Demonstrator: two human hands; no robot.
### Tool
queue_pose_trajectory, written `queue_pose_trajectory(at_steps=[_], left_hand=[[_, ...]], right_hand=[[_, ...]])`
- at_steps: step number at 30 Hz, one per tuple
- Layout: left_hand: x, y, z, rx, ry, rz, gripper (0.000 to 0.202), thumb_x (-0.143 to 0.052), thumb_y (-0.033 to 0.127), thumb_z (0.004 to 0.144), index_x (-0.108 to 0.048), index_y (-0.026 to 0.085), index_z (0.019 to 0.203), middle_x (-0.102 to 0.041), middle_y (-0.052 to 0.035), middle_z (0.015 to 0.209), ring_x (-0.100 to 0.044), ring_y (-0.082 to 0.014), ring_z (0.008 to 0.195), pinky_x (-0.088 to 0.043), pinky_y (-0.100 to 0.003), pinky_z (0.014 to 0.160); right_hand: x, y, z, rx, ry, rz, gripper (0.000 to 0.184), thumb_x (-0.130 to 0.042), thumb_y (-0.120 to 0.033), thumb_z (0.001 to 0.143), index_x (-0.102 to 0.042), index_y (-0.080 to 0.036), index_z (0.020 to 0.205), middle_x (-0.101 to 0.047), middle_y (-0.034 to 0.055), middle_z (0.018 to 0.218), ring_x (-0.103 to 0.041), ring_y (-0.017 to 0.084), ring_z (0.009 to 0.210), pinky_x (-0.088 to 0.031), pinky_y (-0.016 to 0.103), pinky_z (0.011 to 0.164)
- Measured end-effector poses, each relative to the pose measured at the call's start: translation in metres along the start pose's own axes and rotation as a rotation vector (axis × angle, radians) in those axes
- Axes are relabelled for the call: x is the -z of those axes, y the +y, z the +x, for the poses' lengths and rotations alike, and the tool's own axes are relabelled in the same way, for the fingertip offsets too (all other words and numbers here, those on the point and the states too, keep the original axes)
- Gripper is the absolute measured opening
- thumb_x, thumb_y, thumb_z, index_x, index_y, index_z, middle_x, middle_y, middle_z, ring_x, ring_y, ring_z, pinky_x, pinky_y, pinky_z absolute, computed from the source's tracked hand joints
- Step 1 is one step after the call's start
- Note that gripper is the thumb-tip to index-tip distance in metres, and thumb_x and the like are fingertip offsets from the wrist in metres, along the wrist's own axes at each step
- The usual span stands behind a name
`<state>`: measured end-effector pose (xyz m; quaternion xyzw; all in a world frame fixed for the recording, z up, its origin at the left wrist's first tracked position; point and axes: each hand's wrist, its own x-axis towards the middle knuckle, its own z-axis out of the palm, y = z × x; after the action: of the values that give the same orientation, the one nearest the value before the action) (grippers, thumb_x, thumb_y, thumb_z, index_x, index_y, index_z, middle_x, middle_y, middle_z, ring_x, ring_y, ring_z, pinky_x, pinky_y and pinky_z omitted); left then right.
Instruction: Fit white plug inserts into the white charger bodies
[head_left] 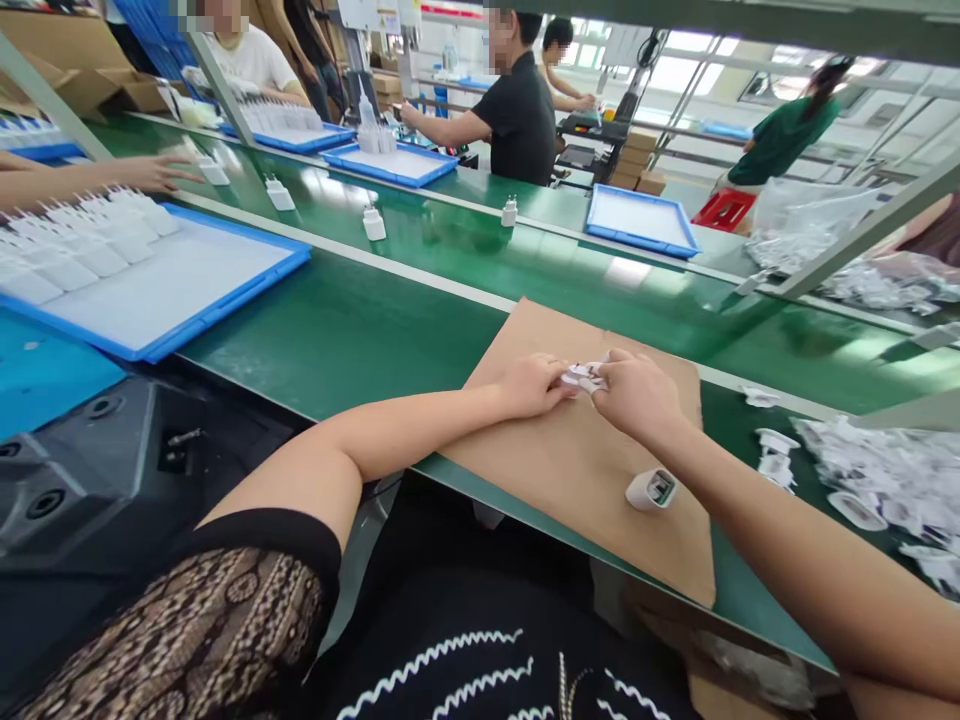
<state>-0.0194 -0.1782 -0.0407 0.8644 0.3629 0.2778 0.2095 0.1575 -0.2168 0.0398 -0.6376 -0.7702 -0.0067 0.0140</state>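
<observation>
Both my hands meet over a brown cardboard sheet (570, 470) on the green bench. My left hand (534, 385) and my right hand (636, 392) are both closed in a pinch on a small white part in a clear plastic wrapper (585, 376) held between them. A white charger-like part (651, 489) lies on the cardboard just below my right forearm. To my right, a heap of small white parts in clear bags (892, 480) covers the bench.
A blue tray (172, 290) with rows of white parts stands at the left; another person's hand (154, 172) reaches over it. Single white parts (373, 222) stand on the green conveyor belt (450, 240). Other blue trays (639, 220) and workers are across the belt.
</observation>
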Motion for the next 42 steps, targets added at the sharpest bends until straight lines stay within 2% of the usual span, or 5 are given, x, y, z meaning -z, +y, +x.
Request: queue_pose_trajectory(at_steps=[7,14,24,34,42], left_hand=[[0.004,-0.012,0.003,0.25,-0.018,-0.732,0.042,-0.076,0.042,0.085,-0.072,0.014,0.116,-0.073,-0.0076,0.105,-0.064,-0.0189,0.092,-0.047,-0.031,0.085],[0.019,0.014,0.001,0.216,-0.161,-1.145,0.058,-0.082,0.063,0.075,-0.074,0.012,0.104,-0.069,-0.0077,0.095,-0.058,-0.0125,0.08,-0.047,-0.028,0.077],[0.019,0.036,-0.027,-0.204,0.031,-0.454,0.08,-0.076,0.067,0.079,-0.055,0.017,0.138,-0.065,-0.0169,0.126,-0.061,-0.0307,0.118,-0.047,-0.047,0.105],[0.018,0.028,-0.04,-0.535,0.285,-0.157,0.071,-0.076,0.072,0.075,-0.062,0.018,0.12,-0.071,-0.0056,0.087,-0.063,-0.0198,0.073,-0.049,-0.034,0.07],[0.021,0.045,-0.027,0.045,-0.224,-0.991,0.061,-0.074,0.049,0.09,-0.051,0.022,0.14,-0.069,-0.0113,0.117,-0.069,-0.0199,0.098,-0.057,-0.033,0.082]], right_hand=[[0.0,0.043,-0.001,-0.021,0.086,0.461,0.011,-0.063,-0.029,0.076,-0.069,-0.02,0.075,-0.074,0.0083,0.097,-0.057,0.018,0.067,-0.043,0.031,0.059],[-0.001,0.041,-0.038,0.31,0.234,0.578,0.02,-0.067,-0.035,0.086,-0.07,-0.022,0.1,-0.067,0.0044,0.082,-0.057,0.019,0.071,-0.046,0.032,0.063],[-0.015,0.029,-0.062,0.494,0.56,0.459,0.011,-0.057,-0.014,0.09,-0.053,-0.022,0.084,-0.055,0.0031,0.077,-0.047,0.019,0.071,-0.038,0.03,0.059],[-0.014,-0.005,-0.089,0.441,0.579,0.613,0.019,-0.054,-0.007,0.087,-0.045,-0.021,0.079,-0.049,0.0015,0.074,-0.042,0.016,0.069,-0.033,0.029,0.058],[-0.024,0.026,-0.069,0.421,0.575,0.304,0.016,-0.055,-0.008,0.086,-0.048,-0.022,0.082,-0.055,0.0048,0.08,-0.049,0.022,0.077,-0.037,0.033,0.06]])
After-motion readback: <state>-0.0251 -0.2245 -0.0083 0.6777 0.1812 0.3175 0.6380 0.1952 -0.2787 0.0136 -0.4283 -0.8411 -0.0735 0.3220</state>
